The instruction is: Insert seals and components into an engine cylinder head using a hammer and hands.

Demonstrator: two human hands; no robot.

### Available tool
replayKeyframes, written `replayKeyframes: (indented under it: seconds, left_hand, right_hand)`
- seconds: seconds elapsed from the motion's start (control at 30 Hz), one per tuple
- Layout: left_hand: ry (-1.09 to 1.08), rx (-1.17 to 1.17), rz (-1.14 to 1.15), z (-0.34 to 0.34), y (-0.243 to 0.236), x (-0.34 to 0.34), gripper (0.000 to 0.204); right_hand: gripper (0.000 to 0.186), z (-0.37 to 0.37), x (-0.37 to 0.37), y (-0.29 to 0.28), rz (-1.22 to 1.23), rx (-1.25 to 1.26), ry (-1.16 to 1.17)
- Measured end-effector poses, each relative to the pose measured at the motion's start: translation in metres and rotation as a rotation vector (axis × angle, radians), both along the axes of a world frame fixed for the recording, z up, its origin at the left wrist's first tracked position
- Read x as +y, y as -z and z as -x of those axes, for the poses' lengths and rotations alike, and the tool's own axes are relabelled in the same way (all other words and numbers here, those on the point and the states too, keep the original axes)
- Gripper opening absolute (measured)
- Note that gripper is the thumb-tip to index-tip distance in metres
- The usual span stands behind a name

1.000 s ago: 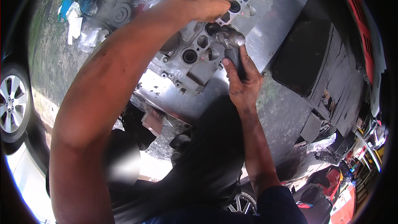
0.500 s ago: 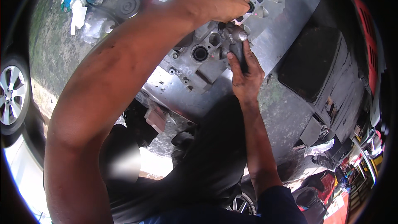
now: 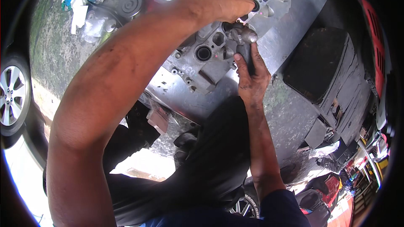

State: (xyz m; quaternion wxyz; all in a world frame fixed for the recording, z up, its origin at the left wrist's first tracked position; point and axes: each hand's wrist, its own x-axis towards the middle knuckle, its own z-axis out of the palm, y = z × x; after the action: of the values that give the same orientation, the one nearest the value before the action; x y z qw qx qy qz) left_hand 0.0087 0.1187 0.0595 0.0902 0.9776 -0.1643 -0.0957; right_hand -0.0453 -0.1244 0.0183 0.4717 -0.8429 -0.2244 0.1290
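Toward worktop's (image 3: 304, 5) R edge, gripping dark-handled metal tool (image 3: 244, 37) w/ R grip (image 3: 254, 79), over metal casting (image 3: 216, 65); resting L grip (image 3: 230, 2) on casting, can't tell if pinching anything. Could poss. slip into L grip via sudden jerk, being close.

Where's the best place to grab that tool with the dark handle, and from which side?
Probably by the dark handle, coming from the person's near right side, as the right hand does. The handle looks slim and points back toward the person, so a hand can close around it; the metal head is bulkier and lies toward the metal casting.
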Motion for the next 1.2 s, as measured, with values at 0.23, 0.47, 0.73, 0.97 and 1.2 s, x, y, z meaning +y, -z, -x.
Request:
replayKeyframes:
  seconds: [0.23,0.47,0.73,0.97,1.2]
  left_hand:
    - [-0.050,0.039,-0.052,-0.003,0.003,-0.004,0.022]
    - [-0.039,0.018,-0.050,0.001,0.008,0.000,0.021]
    - [-0.022,-0.125,0.066,0.013,0.025,0.012,0.017]
    - [0.027,-0.150,0.103,0.016,0.014,0.013,0.016]
    - [-0.025,-0.021,0.007,0.013,0.013,0.008,0.015]
  right_hand:
    - [0.059,0.001,0.004,-0.007,0.006,-0.018,-0.005]
    - [0.060,0.000,0.003,-0.007,0.026,-0.003,-0.011]
    - [0.059,-0.001,0.004,-0.002,-0.023,-0.112,-0.035]
    - [0.063,-0.001,0.000,-0.016,-0.119,-0.383,-0.097]
    - [0.063,0.004,0.005,-0.018,0.087,-0.174,-0.081]
